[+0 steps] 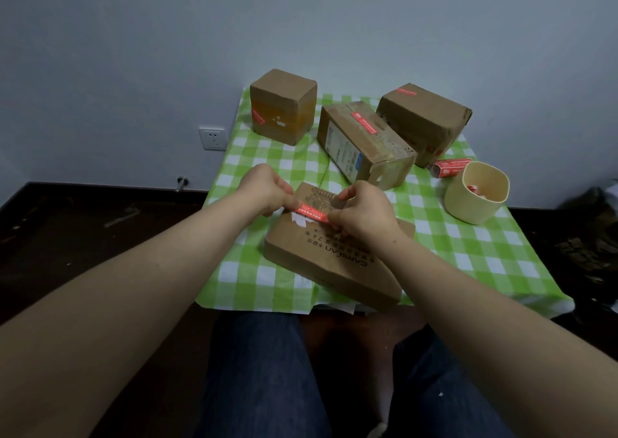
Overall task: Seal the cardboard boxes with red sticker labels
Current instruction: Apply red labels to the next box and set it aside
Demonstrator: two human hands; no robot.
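Starting at the left: dark floor [83, 230], a white wall socket [214, 138] and a metal door stop [182, 181] low on the wall, all beside the table's left edge. Table under a green-and-white checked cloth [485, 253]; the cloth hangs over the near edge, above the person's knees in dark jeans [261, 370]. Open cloth: a strip along the left edge, a patch between the back boxes and the hands, and a wide area at the near right, in front of the cup. Back row, left to right: cube-shaped box [283, 106], upright at the back left corner, a red strip on its left face; long box [364, 143], lying on its side, a red strip on top and a printed label on its left face; brown box [424, 121], just beside the long box at the back right, a red strip at its far top edge. Right of these: a red packet [449, 167] lying near the brown box, and a cream cup [468, 203] with red-and-white scraps inside. Flat cardboard box [331, 253], nearest the person, set askew, its near corner reaching the table's near edge. Left hand [264, 188]: fingers curled, pinching the left end of a red sticker label [311, 211]. Right hand [363, 213]: fingers curled, pinching the right end. Label stretched between both hands over the far part of the flat box's top, above a white torn patch; whether it touches the cardboard cannot be told. Dark bundle [595, 223] on the floor off the right edge.
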